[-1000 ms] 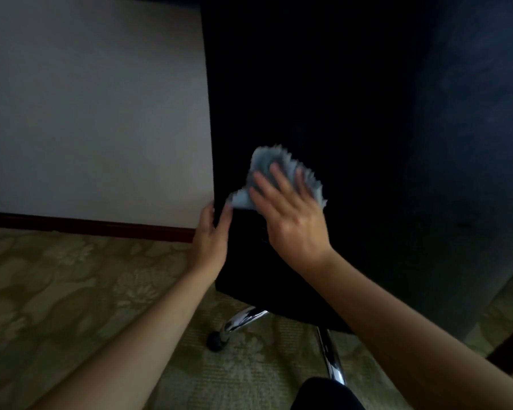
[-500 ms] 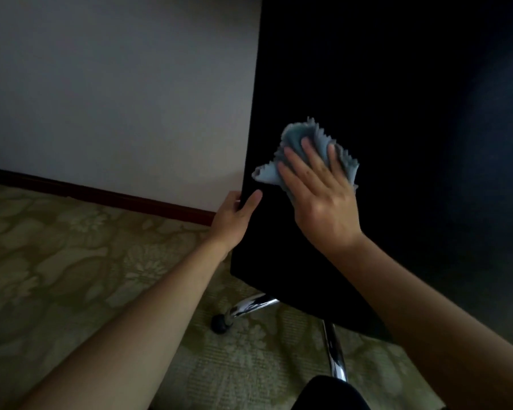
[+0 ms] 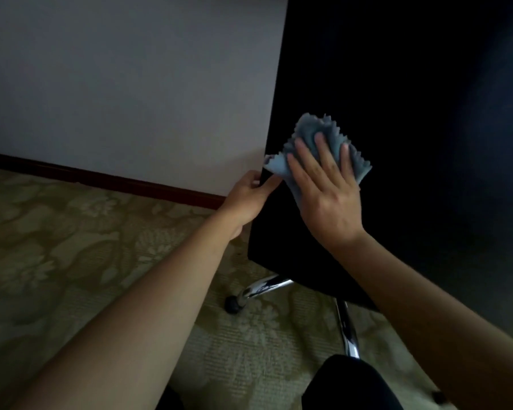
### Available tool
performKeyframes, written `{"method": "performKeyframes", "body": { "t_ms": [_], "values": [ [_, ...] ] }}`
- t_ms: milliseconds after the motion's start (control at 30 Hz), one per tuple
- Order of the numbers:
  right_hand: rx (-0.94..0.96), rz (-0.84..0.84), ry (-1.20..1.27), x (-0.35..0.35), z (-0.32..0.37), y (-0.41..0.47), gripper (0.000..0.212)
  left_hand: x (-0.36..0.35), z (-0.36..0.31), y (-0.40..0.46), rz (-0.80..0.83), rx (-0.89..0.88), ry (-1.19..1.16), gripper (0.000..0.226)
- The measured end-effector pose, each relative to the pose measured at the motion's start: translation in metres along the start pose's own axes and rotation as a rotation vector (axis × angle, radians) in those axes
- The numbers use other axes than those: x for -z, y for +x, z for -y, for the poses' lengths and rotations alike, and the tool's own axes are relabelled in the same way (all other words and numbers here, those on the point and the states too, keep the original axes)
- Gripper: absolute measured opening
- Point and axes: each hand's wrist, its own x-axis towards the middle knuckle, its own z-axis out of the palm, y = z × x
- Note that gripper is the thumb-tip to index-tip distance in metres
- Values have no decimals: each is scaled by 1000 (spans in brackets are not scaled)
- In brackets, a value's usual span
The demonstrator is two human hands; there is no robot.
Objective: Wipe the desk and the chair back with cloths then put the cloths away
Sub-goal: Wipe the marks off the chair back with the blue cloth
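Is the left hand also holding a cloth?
No: the left hand only grips the chair back at its edge, while the right hand presses the blue cloth.

Both bare forearms reach forward and up from the lower corners. Right hand (image 3: 328, 190) lies flat, back toward the camera, fingers (image 3: 323, 152) straight and slightly spread, pressing on the cloth (image 3: 311, 134). Left hand (image 3: 246, 196) sits just beside it, lower, thumb on the near face of the chair back (image 3: 382, 99), fingers wrapped round its edge.

Pale wall (image 3: 131, 84) w/ dark red baseboard (image 3: 101, 177) above olive floral carpet (image 3: 57, 261)
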Motion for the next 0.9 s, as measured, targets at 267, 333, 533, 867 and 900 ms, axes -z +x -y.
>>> {"method": "performKeyframes", "body": {
  "t_ms": [267,333,533,867,900],
  "values": [
    [61,381,102,-37,74,-156,47,10,-2,-12,90,55,-86,43],
    [126,407,47,-37,70,-150,48,8,-4,-15,78,25,-66,43],
    [29,329,55,-31,53,-77,49,-14,17,-31,20,164,44,103],
    [101,383,-6,20,-8,-185,52,-74,66,-78,-346,-823,645,34],
    [51,345,-2,31,-24,-185,49,-83,67,-79,-228,-955,753,38]
  ]
}}
